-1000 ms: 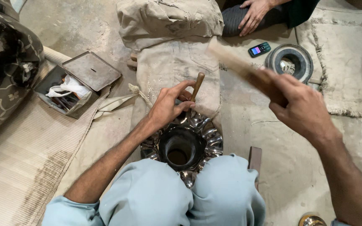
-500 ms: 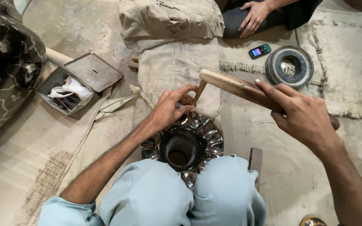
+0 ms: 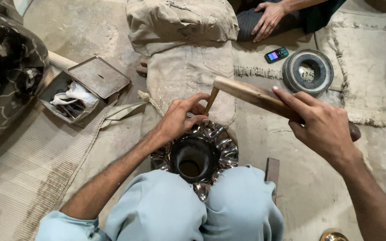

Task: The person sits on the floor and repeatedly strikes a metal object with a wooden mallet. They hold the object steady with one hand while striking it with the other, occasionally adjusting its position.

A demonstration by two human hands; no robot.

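The dark metal vessel, with a fluted, scalloped rim, sits clamped between the person's knees, mouth upward. The left hand is clenched around a thin wooden punch, whose tip is set on the far rim of the vessel. The right hand grips a wooden mallet by the handle, with the head poised at the top end of the punch.

Step in hand: striking the punch to shape the rim. The next move calls for a square blow on the punch head, with the left hand holding the tip steady on the flute.

Farther out on the floor lie an open metal box, a padded cloth block, a small phone and a round metal ring. Another person's hand rests beyond.
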